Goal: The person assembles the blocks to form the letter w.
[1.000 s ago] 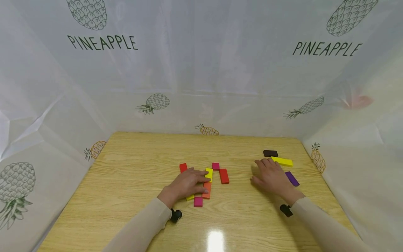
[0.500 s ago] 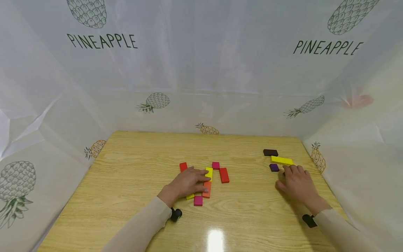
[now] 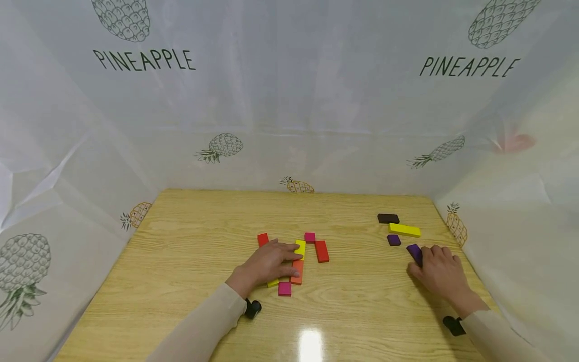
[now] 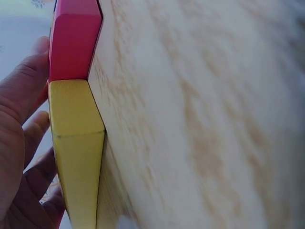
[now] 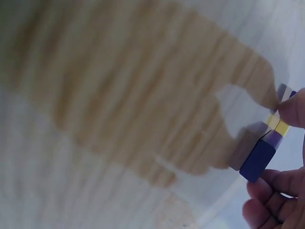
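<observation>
My left hand [image 3: 267, 264] lies with spread fingers over a group of coloured wooden blocks, its fingertips on a yellow block [image 3: 300, 247] and an orange block [image 3: 296, 274]. Part of that group is hidden under it. A pink block [image 4: 76, 40] and another yellow block [image 4: 76, 107] fill the left wrist view beside the thumb. Over on the right, my right hand [image 3: 441, 274] has its fingers against a long purple block [image 3: 413, 254]. In the right wrist view those fingers touch the block's side, while the thumb shows a gap from it.
Near the right hand lie a small purple block [image 3: 394, 240], a long yellow block [image 3: 404, 230] and a black block [image 3: 388, 218]. A red block [image 3: 322, 251] and a small pink block [image 3: 309, 238] sit right of the left hand. Printed sheeting [image 3: 289, 100] surrounds the wooden table [image 3: 203, 226].
My right hand has moved right, uncovering the small purple block. The long purple block has shifted slightly left and turned. My left hand has stayed put.
</observation>
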Action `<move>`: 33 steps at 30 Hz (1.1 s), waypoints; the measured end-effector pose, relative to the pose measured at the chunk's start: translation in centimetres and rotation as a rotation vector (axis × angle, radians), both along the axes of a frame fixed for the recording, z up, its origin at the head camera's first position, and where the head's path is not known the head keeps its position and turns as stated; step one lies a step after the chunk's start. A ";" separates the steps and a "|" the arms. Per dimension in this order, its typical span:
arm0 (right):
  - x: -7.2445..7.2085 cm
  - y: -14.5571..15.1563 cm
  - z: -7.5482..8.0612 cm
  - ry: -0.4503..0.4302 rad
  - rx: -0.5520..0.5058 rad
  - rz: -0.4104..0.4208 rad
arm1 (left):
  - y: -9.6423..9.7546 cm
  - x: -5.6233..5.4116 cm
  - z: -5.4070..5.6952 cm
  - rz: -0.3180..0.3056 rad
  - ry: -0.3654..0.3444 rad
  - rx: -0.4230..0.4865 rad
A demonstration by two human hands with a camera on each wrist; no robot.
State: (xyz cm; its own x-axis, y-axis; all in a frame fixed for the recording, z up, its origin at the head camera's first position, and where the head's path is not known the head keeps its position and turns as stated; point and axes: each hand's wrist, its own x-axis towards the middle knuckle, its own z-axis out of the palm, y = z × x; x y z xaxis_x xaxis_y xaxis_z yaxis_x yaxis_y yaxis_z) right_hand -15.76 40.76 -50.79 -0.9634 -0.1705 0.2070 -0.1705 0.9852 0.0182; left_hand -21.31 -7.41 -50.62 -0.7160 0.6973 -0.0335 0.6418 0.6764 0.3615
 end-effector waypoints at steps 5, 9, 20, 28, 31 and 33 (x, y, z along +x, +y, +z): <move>0.4 -0.5 0.1 -0.004 -0.037 -0.017 | 0.0 -0.1 -0.1 -0.005 0.017 -0.011; 0.8 -1.3 0.1 0.012 -0.043 0.010 | 0.0 0.0 -0.1 0.003 0.010 -0.004; 0.0 -0.7 0.0 0.087 -0.011 0.157 | -0.1 0.0 -0.2 0.012 -0.001 0.004; -1.1 0.5 0.5 -0.014 0.014 0.229 | -0.1 0.0 -0.1 0.003 0.001 -0.005; -1.3 0.7 0.7 -0.043 0.014 0.232 | 0.0 0.1 0.0 0.003 0.001 -0.009; -1.4 0.7 0.8 -0.052 0.014 0.237 | 0.0 0.1 0.0 0.006 0.000 -0.012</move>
